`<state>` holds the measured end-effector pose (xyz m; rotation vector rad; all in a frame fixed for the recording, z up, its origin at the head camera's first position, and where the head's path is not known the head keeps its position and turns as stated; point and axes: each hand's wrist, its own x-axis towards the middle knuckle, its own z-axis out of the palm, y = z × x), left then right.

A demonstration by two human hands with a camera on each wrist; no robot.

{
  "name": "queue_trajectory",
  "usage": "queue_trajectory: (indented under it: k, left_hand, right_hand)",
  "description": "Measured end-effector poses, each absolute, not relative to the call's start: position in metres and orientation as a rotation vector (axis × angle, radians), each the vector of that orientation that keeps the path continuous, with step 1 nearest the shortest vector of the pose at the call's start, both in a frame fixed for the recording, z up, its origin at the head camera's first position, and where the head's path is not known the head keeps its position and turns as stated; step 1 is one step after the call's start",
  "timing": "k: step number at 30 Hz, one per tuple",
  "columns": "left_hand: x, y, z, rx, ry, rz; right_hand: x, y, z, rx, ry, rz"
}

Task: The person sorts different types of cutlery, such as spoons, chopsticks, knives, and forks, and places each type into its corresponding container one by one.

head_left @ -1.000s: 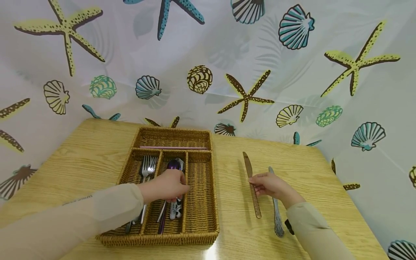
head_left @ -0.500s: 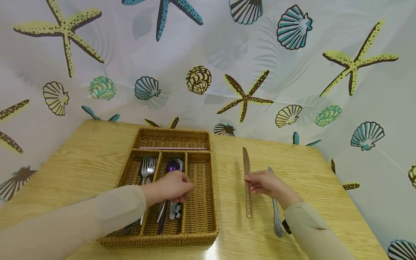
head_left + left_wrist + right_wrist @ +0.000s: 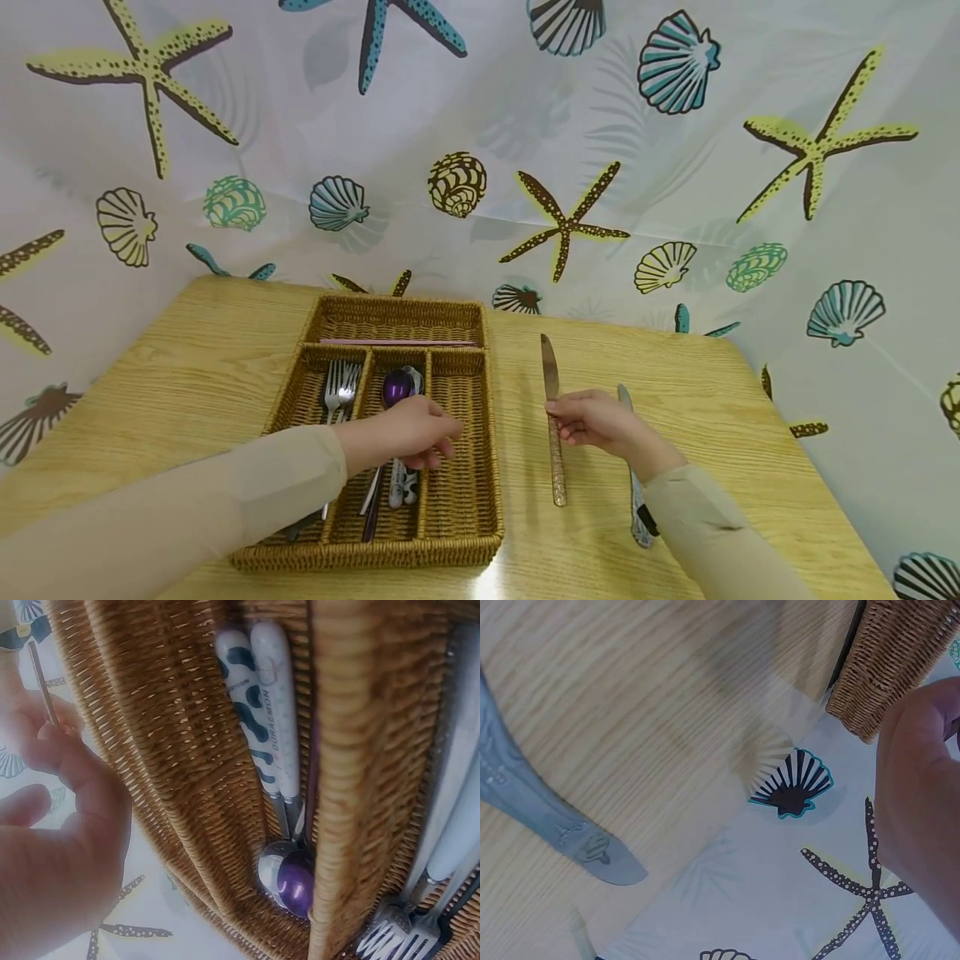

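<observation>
A copper-coloured table knife (image 3: 551, 379) is pinched between the thumb and fingers of my right hand (image 3: 600, 422), blade pointing away, just right of the wicker cutlery tray (image 3: 491, 500). My left hand (image 3: 416, 429) hovers over the tray's right-hand compartments, its fingers loosely bent and holding nothing. Beneath it lie spoons, one with a purple bowl (image 3: 397, 386), others with white patterned handles (image 3: 262, 720). Forks (image 3: 341, 385) fill the left compartment. On the table by my right wrist lies a silver knife (image 3: 540, 795) with an ornate handle, partly covered by the forearm in the head view.
Pink chopsticks (image 3: 397, 342) lie across the tray's back compartment. The tray stands on a wooden table (image 3: 225, 350), with a white curtain (image 3: 420, 108) printed with shells and starfish hanging behind and beside it.
The right hand has carried the copper-coloured knife left toward the tray, and the knife has turned more upright in view. The left hand has shifted right, above the right compartment.
</observation>
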<state>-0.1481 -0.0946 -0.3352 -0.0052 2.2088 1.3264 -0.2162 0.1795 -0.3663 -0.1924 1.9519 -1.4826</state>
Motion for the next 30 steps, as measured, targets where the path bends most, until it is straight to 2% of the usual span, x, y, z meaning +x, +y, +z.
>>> queue_trajectory:
  k: [22, 30]
  left_hand:
    - [-0.147, -0.070, -0.341, 0.039, 2.187, 1.370]
    - [-0.145, -0.066, -0.341, 0.142, 2.226, 1.309]
  right_hand:
    - [-0.206, 0.127, -0.355, -0.181, 1.938, -1.493]
    - [-0.202, 0.104, -0.354, -0.187, 1.937, -1.498]
